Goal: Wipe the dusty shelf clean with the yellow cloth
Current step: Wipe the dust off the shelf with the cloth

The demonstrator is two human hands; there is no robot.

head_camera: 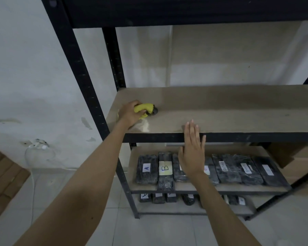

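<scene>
The left hand (130,113) is gripping the bunched cloth (144,109) on the shelf (220,110). The right hand (192,153) is hovering flat, fingers straight, holding nothing. Labelled black packs (147,169) are lying on the lower shelf (229,188).

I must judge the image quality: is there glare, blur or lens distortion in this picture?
Head view: dim, soft light; a pale glare patch on the shelf beside the left hand gripping the yellow cloth; wide-angle lens slants the uprights; labels slightly blurred.

Your shelf board (220,107) is bare to the right of the yellow cloth (144,109). Black upright posts (114,61) block the left end; the upper shelf (185,11) caps headroom.
</scene>
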